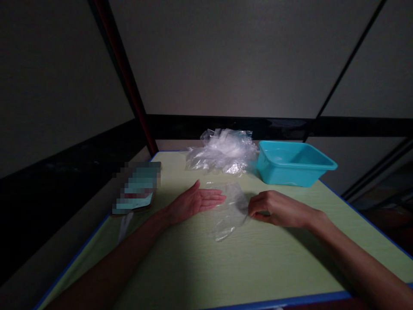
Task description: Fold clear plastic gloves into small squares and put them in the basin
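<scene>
A clear plastic bag (230,215) lies flat in the middle of the table. My left hand (201,201) comes in from the left with its fingers stretched out, palm turned partly up, and its fingertips over the bag's upper left part. At the opposite side, my right hand (269,207) is curled, thumb and fingers pinched at the bag's right edge. Behind both hands sits a loose heap of crumpled clear plastic bags (222,150).
A turquoise plastic basin (293,174) stands at the back right of the pale green table (193,267), which has a blue edge. On the left is a blurred-out flat object (138,187) with a whitish strip (125,226) beside it. Panelled walls close off the back and left.
</scene>
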The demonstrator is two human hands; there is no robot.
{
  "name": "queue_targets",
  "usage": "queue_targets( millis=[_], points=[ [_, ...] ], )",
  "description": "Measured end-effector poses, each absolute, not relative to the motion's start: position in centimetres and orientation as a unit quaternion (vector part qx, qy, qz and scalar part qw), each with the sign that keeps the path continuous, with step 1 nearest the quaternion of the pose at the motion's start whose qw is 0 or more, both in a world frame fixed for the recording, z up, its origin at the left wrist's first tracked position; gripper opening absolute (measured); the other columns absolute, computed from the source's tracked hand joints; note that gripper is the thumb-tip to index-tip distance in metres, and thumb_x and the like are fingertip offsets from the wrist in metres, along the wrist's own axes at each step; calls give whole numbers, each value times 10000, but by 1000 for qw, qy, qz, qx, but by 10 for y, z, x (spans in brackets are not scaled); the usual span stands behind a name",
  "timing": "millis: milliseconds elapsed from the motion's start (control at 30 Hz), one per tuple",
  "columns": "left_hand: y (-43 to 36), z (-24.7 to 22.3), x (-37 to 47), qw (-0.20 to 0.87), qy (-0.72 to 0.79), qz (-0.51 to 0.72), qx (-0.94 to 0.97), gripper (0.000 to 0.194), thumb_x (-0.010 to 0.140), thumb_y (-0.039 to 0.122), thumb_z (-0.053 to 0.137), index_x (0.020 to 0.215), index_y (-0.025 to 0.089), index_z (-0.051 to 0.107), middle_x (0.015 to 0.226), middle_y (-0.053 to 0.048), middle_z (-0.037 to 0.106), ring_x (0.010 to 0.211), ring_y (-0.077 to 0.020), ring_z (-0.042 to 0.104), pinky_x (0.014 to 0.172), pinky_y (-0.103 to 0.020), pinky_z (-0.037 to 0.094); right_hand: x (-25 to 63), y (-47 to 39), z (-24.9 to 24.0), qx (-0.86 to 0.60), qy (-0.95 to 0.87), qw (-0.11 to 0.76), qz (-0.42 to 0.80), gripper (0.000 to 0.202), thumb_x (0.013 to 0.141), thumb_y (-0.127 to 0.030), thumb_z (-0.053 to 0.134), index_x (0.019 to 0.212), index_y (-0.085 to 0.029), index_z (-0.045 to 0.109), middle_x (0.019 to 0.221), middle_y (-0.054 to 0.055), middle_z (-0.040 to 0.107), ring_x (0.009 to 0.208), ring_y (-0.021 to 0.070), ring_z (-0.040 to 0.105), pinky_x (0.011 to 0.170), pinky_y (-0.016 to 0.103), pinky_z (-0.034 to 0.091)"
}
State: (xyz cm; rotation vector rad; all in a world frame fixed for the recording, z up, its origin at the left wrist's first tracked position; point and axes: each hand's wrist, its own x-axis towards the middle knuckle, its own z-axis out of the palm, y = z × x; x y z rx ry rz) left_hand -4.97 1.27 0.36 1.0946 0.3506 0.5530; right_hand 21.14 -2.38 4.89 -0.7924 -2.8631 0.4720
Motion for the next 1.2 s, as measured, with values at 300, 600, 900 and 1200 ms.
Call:
queue_targets(
  millis=[300, 600, 900, 1200],
  points=[
    [-12, 16, -32, 465, 221, 270, 814, 561, 825, 491, 341, 1248, 127, 407, 1322, -104, 373, 1222, -261, 301, 1020, -364, 163, 208, -22, 51, -248, -950, 99, 161, 145, 746, -59, 495, 762, -151, 606, 810, 37, 605, 814, 136, 526, 729, 274, 389],
    [-30, 16, -32, 236, 184, 139, 944, 734, 779, 463, 464, 1351, 165, 113, 1415, -62, 74, 1290, -253, 104, 1046, -387, 94, 211, -21, 50, -272, -937, 106, 189, 151, 747, -82, 498, 791, -159, 619, 804, 37, 605, 803, 137, 541, 709, 276, 388],
    [-30, 16, -33, 210, 185, 83, 956, 744, 785, 491, 431, 1349, 118, 120, 1411, -97, 84, 1290, -235, 114, 1047, -344, 93, 213, -20, 46, -295, -928, 94, 208, 151, 778, -112, 463, 821, -149, 603, 754, 30, 602, 709, 120, 549, 625, 237, 381],
    [-31, 16, -32, 197, 192, 73, 959, 789, 759, 531, 442, 1353, 127, 115, 1413, -94, 82, 1290, -239, 113, 1048, -337, 88, 213, -20, 51, -319, -920, 103, 204, 179, 856, -221, 380, 853, -143, 542, 712, 25, 584, 621, 112, 524, 577, 224, 367]
  ],
)
